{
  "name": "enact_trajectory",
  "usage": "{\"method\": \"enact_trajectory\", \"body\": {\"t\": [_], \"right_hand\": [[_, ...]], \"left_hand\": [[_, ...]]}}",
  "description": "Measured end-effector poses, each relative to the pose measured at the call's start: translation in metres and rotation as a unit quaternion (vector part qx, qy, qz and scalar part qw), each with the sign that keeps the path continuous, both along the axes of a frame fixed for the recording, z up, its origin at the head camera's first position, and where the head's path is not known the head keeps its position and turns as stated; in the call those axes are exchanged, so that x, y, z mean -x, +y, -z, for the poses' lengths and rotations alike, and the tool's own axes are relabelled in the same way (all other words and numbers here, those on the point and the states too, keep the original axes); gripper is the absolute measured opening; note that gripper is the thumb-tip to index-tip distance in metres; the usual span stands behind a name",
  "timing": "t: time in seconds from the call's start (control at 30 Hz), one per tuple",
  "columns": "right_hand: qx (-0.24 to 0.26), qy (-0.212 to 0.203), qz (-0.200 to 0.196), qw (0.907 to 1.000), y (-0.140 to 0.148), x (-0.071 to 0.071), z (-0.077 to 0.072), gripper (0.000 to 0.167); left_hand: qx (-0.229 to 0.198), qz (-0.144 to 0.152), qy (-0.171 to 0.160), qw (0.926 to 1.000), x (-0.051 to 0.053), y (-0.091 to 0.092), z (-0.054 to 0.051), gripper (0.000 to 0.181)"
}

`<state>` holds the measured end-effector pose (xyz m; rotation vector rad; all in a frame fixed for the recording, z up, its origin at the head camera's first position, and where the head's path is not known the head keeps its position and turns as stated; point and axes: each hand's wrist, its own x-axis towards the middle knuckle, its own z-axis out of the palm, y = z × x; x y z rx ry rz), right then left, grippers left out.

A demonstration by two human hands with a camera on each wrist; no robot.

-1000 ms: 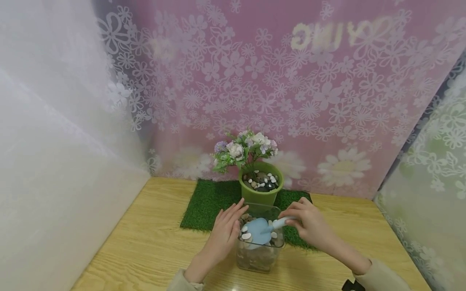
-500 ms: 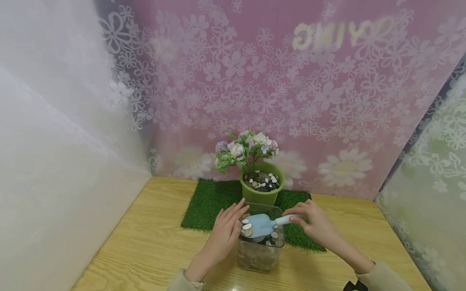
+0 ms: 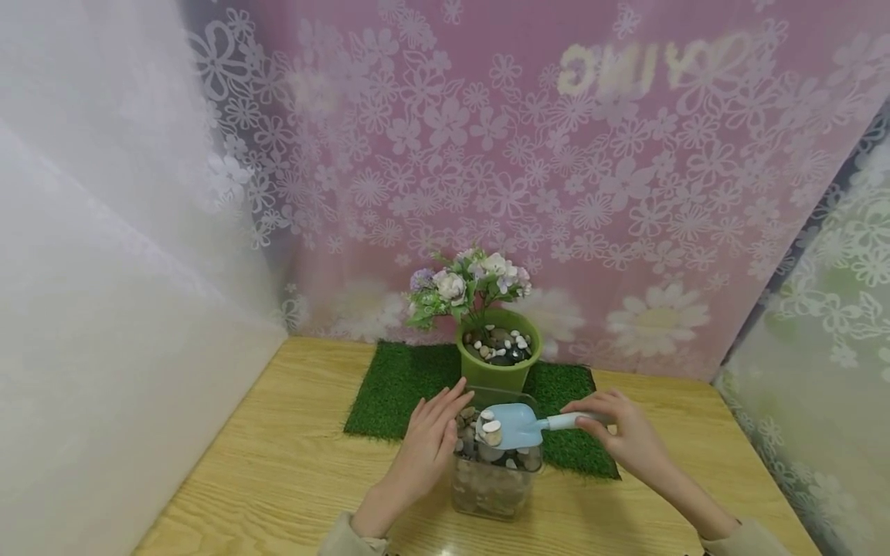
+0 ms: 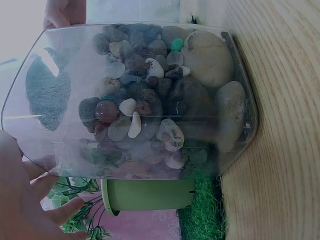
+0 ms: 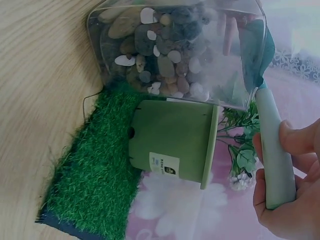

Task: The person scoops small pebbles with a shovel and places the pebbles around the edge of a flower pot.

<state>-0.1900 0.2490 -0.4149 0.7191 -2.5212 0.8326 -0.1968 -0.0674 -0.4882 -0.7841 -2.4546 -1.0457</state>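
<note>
My right hand (image 3: 633, 436) grips the pale handle of a light blue shovel (image 3: 521, 425), whose blade lies level over the mouth of a clear container (image 3: 490, 494). A few white and tan pebbles (image 3: 491, 432) sit at the blade's left end. Stones of mixed colours fill the lower part of the container, as the left wrist view shows (image 4: 150, 100). My left hand (image 3: 424, 455) rests against the container's left rim with its fingers straight. In the right wrist view, fingers and thumb of my right hand (image 5: 295, 175) wrap round the handle (image 5: 275, 150).
Behind the container stands a green pot (image 3: 497, 374) holding artificial flowers (image 3: 469, 286) and pebbles. The pot is on a green turf mat (image 3: 403, 386), on a wooden table (image 3: 278, 463). A pink floral curtain (image 3: 521, 154) hangs behind, with pale curtains at both sides.
The shovel has risen from among the stones and shifted right with my right hand, pebbles now on its blade. My left hand has stayed at the container's rim.
</note>
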Motion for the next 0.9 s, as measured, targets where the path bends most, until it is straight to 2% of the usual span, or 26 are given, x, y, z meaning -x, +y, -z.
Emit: {"method": "enact_trajectory", "body": {"t": [0.47,0.6,0.8,0.9], "right_hand": [[-0.010,-0.006,0.022,0.9997,0.001,-0.004,0.009,0.024],[-0.001,-0.009,0.018,0.9998,0.001,-0.004,0.009,0.024],[0.025,0.000,0.000,0.9997,0.008,0.009,0.000,0.022],[0.032,0.027,0.006,0.9991,0.013,0.020,-0.009,0.023]], "left_hand": [[0.006,0.002,-0.002,1.0000,0.001,-0.001,-0.001,0.049],[0.002,0.004,0.001,1.0000,0.001,-0.001,0.000,0.049],[-0.005,0.004,0.005,1.0000,0.000,-0.001,0.000,0.048],[-0.005,0.005,0.000,1.0000,0.000,-0.001,0.000,0.047]]}}
